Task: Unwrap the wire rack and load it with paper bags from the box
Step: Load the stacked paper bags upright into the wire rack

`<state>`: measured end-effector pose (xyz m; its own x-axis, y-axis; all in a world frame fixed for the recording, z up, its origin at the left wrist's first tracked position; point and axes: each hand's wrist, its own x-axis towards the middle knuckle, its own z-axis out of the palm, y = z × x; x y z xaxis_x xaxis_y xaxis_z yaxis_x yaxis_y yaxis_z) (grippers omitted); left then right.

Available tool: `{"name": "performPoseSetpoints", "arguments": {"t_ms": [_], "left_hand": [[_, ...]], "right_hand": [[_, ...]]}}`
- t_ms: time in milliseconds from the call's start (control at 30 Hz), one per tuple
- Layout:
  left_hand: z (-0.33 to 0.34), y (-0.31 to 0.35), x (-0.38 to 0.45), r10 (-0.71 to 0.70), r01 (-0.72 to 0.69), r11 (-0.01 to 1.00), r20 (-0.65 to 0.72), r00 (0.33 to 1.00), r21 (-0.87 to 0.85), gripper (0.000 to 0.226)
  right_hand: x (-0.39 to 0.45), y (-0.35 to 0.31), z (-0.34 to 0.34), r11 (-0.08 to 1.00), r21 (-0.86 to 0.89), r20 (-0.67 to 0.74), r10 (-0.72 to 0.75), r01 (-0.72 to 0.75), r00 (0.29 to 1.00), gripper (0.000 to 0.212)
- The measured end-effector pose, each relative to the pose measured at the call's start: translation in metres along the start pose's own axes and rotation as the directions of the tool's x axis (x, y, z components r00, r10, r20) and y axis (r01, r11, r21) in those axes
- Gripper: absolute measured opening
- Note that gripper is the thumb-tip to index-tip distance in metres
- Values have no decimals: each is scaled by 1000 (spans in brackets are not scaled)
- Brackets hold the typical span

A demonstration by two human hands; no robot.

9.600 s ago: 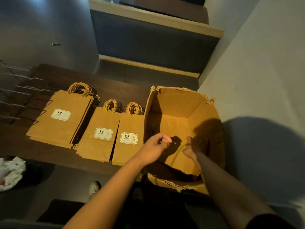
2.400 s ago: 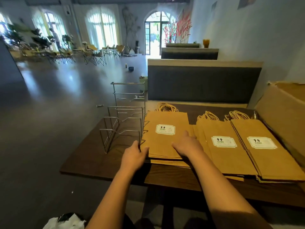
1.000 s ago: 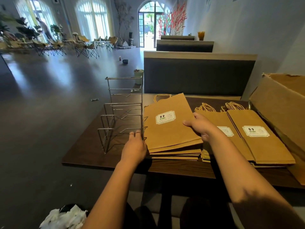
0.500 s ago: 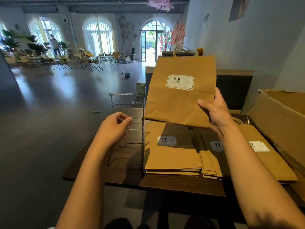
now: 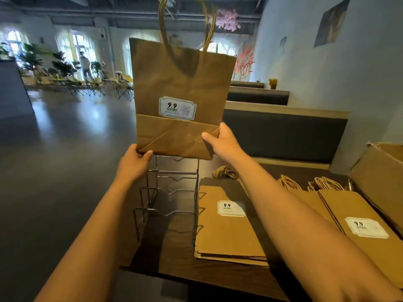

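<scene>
Bag [image 5: 178, 83] up off the stack now, held upright by both hands above the wire rack [image 5: 170, 192], where half a second ago only the right hand carried it and the left was at the rack's wires. Left hand [image 5: 133, 164] gripping the lower left corner, thumb over the folded base; right hand [image 5: 220, 142] pinching the lower right corner, fingers curled behind the paper. Bottom fold facing the camera, twisted paper handles pointing up and running out of the top of the view. Bag's lower edge just above the rack's tallest back divider, not yet between any wires.

Meaning for the task: rack bare of wrapping and standing at the left edge of the tabletop [image 5: 178, 269], every slot visibly unfilled, so probably the first bag on its way in (loading barely begun). Likely next: lowering it into a slot with the base going down first, keeping the flat bag parallel to the dividers so a corner does not catch on a wire.

Three stacks of flat bags [image 5: 229, 225] lying to the right of the rack, nearest one touching its side loops; cardboard box [image 5: 379, 171] at the right edge.

Label on the held bag reading "9.9" in bold black inside a white, green-edged frame; smaller print beneath too fine to read. Same "9.9" label on the stacked bags.
</scene>
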<state>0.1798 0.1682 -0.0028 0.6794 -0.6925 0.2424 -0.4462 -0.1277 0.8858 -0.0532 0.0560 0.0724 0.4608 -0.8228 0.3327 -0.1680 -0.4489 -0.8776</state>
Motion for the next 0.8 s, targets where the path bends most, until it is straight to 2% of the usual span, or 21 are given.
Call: {"name": "performPoseSetpoints", "arguments": {"t_ms": [67,133,233,333,400,467,500,567,700,733,800], "left_hand": [[-3,-15,15,-30,27,996,31,999,83,38],[-5,-25,20,-42,33,993,80,996,113,27],[-4,-42,24,-87,78,995,160,983,62,17],[1,-59,24,-129,127,992,181,975,22,18],[7,-70,20,-179,188,982,245,953,-15,21],[15,-83,15,-218,250,965,287,933,-78,23],[19,-86,10,-243,293,948,309,919,-127,25],[25,-91,1,-290,363,909,312,905,-207,28],[30,-99,-2,-308,326,927,121,944,-187,24],[31,-100,-2,-314,332,920,114,943,-208,24],[32,-100,-7,-320,367,894,207,925,-257,20]], "right_hand": [[7,17,9,994,-108,81,27,-18,996,28],[9,36,21,979,-202,126,50,-24,991,30],[4,60,36,965,-261,137,54,-16,989,38],[1,81,43,928,-371,80,11,19,997,19],[0,93,44,894,-447,62,41,-9,997,7],[-3,104,47,862,-506,66,70,-27,995,28],[-4,109,49,852,-522,58,77,-36,995,31],[-5,114,54,857,-512,37,87,-55,996,22],[-7,116,58,880,-466,27,117,-91,993,12],[-9,117,59,903,-414,48,144,-111,988,12],[-14,121,62,937,-300,136,225,-177,965,13]]}}
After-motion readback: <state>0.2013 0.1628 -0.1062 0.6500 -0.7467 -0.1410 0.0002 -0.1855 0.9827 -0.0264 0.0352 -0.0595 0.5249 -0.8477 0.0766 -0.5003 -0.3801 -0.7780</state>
